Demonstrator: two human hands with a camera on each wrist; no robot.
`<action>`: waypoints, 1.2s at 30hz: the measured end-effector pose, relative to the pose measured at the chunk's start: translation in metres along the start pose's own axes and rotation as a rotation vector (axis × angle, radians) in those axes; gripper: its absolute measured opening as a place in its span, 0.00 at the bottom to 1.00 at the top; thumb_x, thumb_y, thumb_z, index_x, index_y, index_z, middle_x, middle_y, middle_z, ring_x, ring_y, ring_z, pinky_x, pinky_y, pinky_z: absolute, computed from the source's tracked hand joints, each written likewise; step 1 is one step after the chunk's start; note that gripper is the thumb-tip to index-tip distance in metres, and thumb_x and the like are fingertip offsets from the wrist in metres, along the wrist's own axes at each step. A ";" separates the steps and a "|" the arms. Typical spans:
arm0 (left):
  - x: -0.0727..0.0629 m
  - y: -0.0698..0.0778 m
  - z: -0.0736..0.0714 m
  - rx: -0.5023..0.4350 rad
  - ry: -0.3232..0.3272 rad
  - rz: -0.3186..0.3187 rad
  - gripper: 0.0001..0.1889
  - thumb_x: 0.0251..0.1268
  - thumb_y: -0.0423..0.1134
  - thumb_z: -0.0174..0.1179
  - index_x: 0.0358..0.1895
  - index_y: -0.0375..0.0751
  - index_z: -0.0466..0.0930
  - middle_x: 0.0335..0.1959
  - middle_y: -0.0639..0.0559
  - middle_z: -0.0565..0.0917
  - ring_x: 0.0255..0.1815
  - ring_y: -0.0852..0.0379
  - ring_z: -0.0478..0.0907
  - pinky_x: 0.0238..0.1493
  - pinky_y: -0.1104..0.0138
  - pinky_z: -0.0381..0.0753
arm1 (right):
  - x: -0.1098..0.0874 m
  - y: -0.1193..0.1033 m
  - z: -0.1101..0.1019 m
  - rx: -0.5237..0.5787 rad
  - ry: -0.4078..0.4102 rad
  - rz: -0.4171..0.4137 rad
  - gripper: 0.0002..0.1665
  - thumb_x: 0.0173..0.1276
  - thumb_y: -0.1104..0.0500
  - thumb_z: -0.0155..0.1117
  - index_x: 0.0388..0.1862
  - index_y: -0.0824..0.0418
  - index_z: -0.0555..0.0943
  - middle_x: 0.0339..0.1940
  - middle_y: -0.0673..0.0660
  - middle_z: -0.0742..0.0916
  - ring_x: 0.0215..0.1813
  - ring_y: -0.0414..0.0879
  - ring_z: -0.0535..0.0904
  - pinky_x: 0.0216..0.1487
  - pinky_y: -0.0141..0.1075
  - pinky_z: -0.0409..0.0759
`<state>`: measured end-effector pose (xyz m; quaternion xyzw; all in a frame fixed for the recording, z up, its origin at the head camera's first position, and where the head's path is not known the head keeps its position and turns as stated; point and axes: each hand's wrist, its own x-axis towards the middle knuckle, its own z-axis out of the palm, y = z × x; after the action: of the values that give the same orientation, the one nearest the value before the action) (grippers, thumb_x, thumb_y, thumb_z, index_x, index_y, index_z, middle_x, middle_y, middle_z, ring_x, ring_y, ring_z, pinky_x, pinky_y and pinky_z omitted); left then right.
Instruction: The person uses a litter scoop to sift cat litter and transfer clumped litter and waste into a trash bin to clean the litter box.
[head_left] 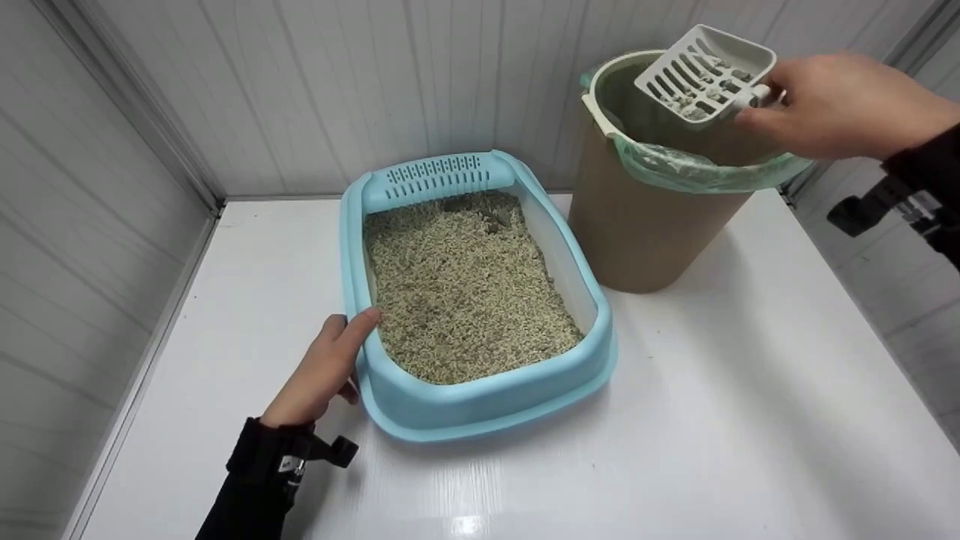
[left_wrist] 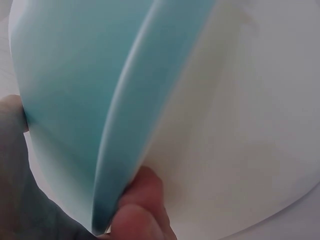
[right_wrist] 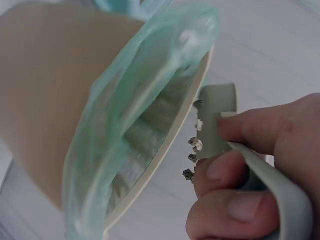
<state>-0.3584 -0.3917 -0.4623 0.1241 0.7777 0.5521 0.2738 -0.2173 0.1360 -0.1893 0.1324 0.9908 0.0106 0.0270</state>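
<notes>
Scoop (head_left: 709, 73) sits at half past one in my head view, tilted above the mouth of the bin (head_left: 645, 225), with grey clumps (right_wrist: 196, 144) in it. I see the right hand (head_left: 847, 109) with its fingers curled round the handle (right_wrist: 295, 210), pinching it. The left hand (head_left: 326, 367), at eight o'clock, pinches the side of the tray (head_left: 487, 401) — thumb over the edge, fingertips tucked under the lip in the left wrist view. Litter (head_left: 472, 292) covers the tray's floor at the centre.

What worries me from here is spillage. In the right wrist view the clumps poke past the scoop's edge, so a turn made too abruptly, or too far toward three o'clock, could drop some on the table (head_left: 750, 420). I cannot tell the exact gap to the bin; a low pass might knock it. The liner (head_left: 697, 171) looks loosely folded at the bin's six o'clock — a snag could drag it inward. A hard tug from the left hand might shift the tray.
</notes>
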 end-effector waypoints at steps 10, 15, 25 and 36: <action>-0.001 -0.004 0.002 0.000 0.012 0.003 0.37 0.83 0.72 0.53 0.60 0.37 0.65 0.44 0.39 0.73 0.32 0.49 0.73 0.19 0.62 0.75 | -0.002 0.009 0.012 -0.206 0.119 -0.048 0.06 0.69 0.60 0.62 0.34 0.63 0.77 0.18 0.57 0.79 0.22 0.56 0.72 0.17 0.53 0.71; -0.001 -0.003 0.001 0.001 0.007 0.003 0.37 0.83 0.72 0.53 0.60 0.37 0.64 0.45 0.39 0.73 0.32 0.49 0.73 0.19 0.62 0.75 | -0.006 0.006 0.023 -0.355 0.412 -0.278 0.19 0.59 0.72 0.69 0.22 0.61 0.68 0.09 0.53 0.68 0.15 0.50 0.60 0.11 0.50 0.62; -0.001 -0.004 -0.003 -0.002 0.018 0.000 0.37 0.84 0.71 0.53 0.61 0.37 0.64 0.44 0.39 0.72 0.32 0.49 0.72 0.19 0.62 0.75 | -0.001 -0.006 0.027 -0.399 0.498 -0.345 0.22 0.63 0.73 0.65 0.20 0.60 0.63 0.10 0.55 0.67 0.14 0.49 0.59 0.11 0.48 0.60; 0.002 -0.001 0.002 -0.026 -0.005 0.005 0.35 0.84 0.71 0.53 0.59 0.38 0.62 0.47 0.38 0.71 0.29 0.50 0.73 0.19 0.60 0.74 | -0.020 -0.065 -0.012 -0.070 0.185 -0.049 0.33 0.86 0.39 0.54 0.57 0.72 0.79 0.34 0.70 0.86 0.32 0.63 0.81 0.22 0.52 0.71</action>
<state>-0.3592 -0.3896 -0.4647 0.1239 0.7693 0.5627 0.2760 -0.2152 0.0682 -0.1782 0.1053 0.9910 0.0567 -0.0600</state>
